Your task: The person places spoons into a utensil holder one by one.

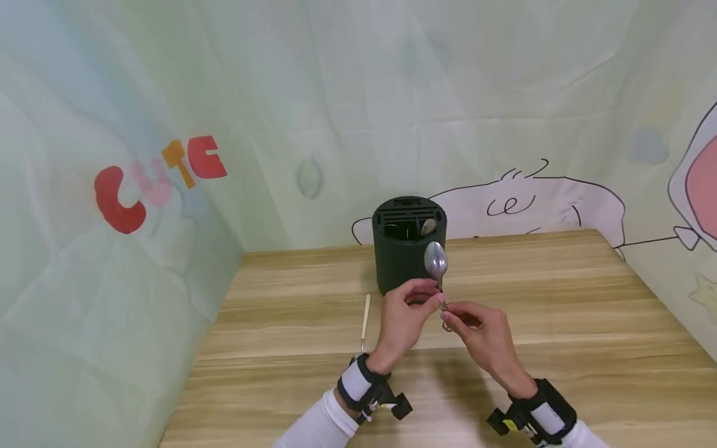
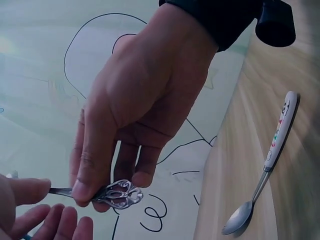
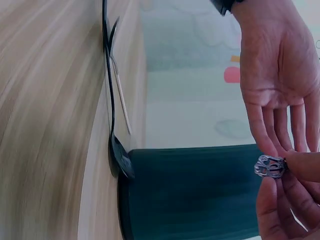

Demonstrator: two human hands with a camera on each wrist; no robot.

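Note:
A metal spoon point(image 1: 435, 260) stands bowl up in front of the dark holder, between my two hands. The left hand point(image 1: 407, 316) pinches its handle below the bowl. Lower down, my right hand point(image 1: 486, 336) pinches the handle close to its ornate openwork end point(image 2: 122, 195). That openwork end point(image 3: 270, 166) also shows below the left palm in the right wrist view. A dark cylindrical utensil holder point(image 1: 404, 267) stands just behind the hands, with a slotted top and several utensils in its opening.
A cream-handled utensil point(image 1: 366, 316) lies left of the left hand. In the left wrist view, a spoon with a printed white handle point(image 2: 280, 130) rests on the wooden table point(image 1: 588, 323). A black spoon-like utensil point(image 3: 121, 157) lies by the holder's base in the right wrist view.

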